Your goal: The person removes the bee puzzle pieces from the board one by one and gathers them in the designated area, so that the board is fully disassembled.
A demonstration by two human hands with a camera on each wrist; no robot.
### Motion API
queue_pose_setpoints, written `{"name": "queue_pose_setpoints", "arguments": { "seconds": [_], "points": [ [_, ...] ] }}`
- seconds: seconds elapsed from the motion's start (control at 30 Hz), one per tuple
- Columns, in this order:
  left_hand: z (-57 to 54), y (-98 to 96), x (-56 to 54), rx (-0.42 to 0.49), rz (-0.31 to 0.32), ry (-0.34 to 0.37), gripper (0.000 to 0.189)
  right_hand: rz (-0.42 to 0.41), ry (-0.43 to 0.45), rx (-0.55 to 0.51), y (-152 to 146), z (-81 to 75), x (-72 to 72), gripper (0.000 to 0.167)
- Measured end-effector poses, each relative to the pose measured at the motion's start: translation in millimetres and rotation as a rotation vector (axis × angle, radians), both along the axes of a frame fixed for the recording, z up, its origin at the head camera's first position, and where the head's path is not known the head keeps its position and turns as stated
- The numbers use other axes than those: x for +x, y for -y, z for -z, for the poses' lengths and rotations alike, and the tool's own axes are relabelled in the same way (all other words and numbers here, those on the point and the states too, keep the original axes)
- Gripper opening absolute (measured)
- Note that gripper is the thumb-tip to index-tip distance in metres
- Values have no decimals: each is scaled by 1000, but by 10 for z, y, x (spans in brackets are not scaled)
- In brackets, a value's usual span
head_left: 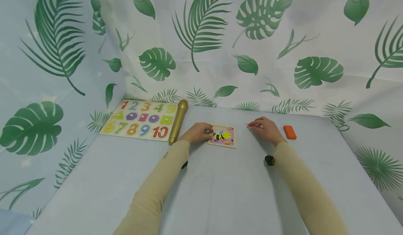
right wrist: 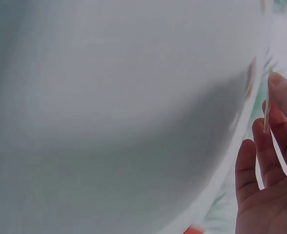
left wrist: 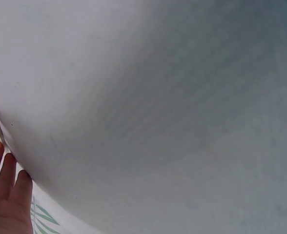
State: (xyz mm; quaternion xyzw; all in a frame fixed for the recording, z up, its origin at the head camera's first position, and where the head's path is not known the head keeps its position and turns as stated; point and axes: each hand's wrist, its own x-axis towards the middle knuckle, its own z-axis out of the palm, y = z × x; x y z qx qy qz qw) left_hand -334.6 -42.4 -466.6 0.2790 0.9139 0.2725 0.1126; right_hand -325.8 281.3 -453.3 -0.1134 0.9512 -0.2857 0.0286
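Observation:
A small square wooden bee puzzle (head_left: 225,143) lies on the table, a bare wood patch showing at its upper left. My left hand (head_left: 196,133) holds the puzzle by its left edge, with thumb and forefinger bent against it. In the left wrist view, the fingers of that hand (left wrist: 9,195) reach the board's thin edge. To the right, my right hand (head_left: 266,128) pinches a small flat puzzle piece (head_left: 252,126) just above the table. The right wrist view shows this piece (right wrist: 267,112) edge-on between thumb and fingers; its printed face is hidden there.
A wooden number and shape board (head_left: 119,123) lies at the far left. Along its right side rests a gold microphone-shaped stick (head_left: 178,122). An orange block (head_left: 289,132) sits right of my right hand. Leaf-printed cloth (head_left: 214,84) rises behind the table.

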Motion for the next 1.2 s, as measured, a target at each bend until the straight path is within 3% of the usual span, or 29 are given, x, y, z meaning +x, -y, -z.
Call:
{"name": "queue_pose_setpoints", "arguments": {
  "seconds": [0.17,0.2,0.23,1.2],
  "points": [
    [1,-7,16,-7,-10,0,34,20,-2,44,-261,33,42,26],
    [-81,-25,77,-28,-25,15,34,18,-2,43,-289,41,50,25],
    [-87,-20,84,-27,-26,16,34,13,-5,41,-302,43,57,25],
    [-81,-5,66,-25,-18,5,35,57,74,29,-308,74,-12,28]
  ]
}}
